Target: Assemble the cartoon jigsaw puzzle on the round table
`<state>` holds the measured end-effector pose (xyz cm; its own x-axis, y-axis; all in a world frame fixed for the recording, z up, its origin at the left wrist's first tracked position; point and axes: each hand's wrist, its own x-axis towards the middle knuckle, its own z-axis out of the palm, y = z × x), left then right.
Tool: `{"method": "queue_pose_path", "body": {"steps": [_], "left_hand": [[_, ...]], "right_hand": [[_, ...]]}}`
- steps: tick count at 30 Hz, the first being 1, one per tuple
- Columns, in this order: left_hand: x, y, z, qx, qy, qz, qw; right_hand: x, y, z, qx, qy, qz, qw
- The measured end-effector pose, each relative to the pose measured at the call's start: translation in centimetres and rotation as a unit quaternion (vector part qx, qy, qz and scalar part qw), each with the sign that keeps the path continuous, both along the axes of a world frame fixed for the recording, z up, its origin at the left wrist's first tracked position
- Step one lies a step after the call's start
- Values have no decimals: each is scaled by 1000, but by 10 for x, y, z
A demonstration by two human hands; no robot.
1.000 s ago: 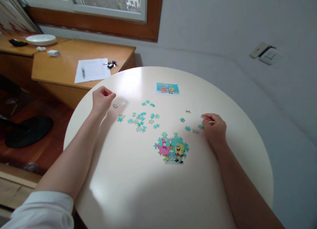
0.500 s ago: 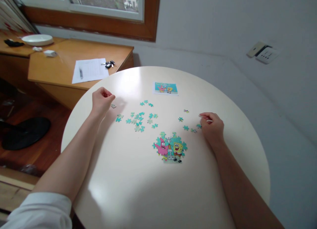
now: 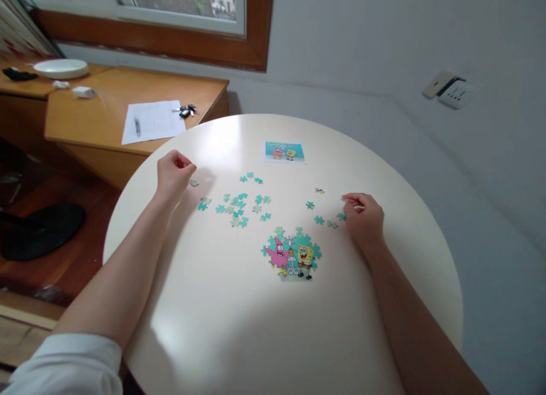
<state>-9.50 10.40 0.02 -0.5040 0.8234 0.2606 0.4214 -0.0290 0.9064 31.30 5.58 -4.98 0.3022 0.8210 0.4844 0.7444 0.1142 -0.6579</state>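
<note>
My left hand (image 3: pixel 174 176) is over the left part of the round table, its fingers curled into a pinch. Whatever may be between those fingertips is hidden; a loose puzzle piece (image 3: pixel 194 182) lies just below them. My right hand (image 3: pixel 364 217) rests on the right side, loosely bent, with index finger and thumb apart and nothing visible between them. Right beside its thumb is a teal puzzle piece (image 3: pixel 341 217). Between the hands lies a partly joined jigsaw puzzle (image 3: pixel 292 255) with a pink starfish, a grey figure and a yellow sponge. Several loose green-teal pieces (image 3: pixel 234 205) are spread left of centre.
A small picture card (image 3: pixel 284 152) with the same characters lies toward the table's (image 3: pixel 205 315) far edge. More loose pieces (image 3: pixel 319 219) sit right of centre. On a wooden desk (image 3: pixel 106 85) behind are a paper sheet (image 3: pixel 151 119), keys (image 3: pixel 185 111) and a white round dish (image 3: pixel 62 68).
The whole view has shifted very slightly, with things now a little further left. Both hands hold their places over the table, and the pieces lie as before.
</note>
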Motion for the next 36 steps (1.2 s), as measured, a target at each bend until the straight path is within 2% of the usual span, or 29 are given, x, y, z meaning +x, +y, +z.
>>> {"method": "queue_pose_path", "body": {"steps": [22,36], "left_hand": [[6,-5,5,-33,4,9,999],[0,-1,-3,-10,37,1,999]], "right_hand": [[-3,0,2,-7,39,-10,999],[-3,1,2,-8,42,-12,999]]}}
